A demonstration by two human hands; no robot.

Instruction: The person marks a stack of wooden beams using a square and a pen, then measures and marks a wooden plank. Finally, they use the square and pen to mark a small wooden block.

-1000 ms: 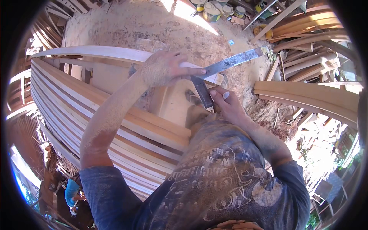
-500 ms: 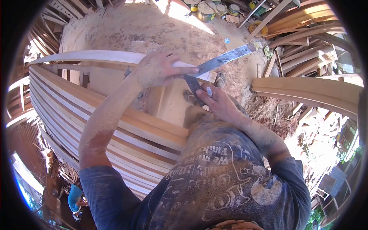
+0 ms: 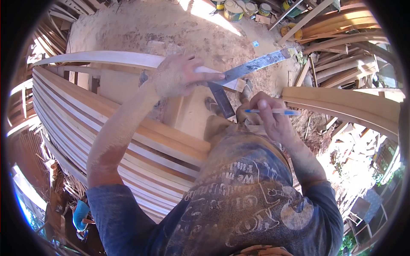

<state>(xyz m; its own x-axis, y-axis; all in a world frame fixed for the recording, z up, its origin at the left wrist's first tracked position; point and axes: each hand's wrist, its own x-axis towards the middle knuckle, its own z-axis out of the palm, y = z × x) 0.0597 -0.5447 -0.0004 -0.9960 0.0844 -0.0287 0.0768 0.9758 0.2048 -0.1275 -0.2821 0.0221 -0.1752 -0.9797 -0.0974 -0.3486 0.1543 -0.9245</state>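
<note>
My left hand (image 3: 177, 76) grips the end of a long, pale, curved board (image 3: 115, 57) and presses a carpenter's square against it, index finger stretched along the blade's near end. The square has a scuffed metal blade (image 3: 256, 66) pointing right and away. Its dark handle (image 3: 223, 100) angles back toward my body. My right hand (image 3: 273, 117) is just right of that handle, apart from it, with a clear pen (image 3: 279, 112) pinched between thumb and fingers. The pen's blue tip points left. The left palm's underside is hidden.
Stacked curved wooden strips (image 3: 162, 136) lie to my left, under my left arm. Another thick curved timber (image 3: 341, 104) juts in from the right. Paint cans (image 3: 233, 10) and piled offcuts (image 3: 346, 64) stand beyond. A person in a blue shirt (image 3: 80, 215) is at the lower left.
My right hand has let go of the square's handle and moved right, with the pen now turned level in its fingers. The left hand keeps its hold on board and square.
</note>
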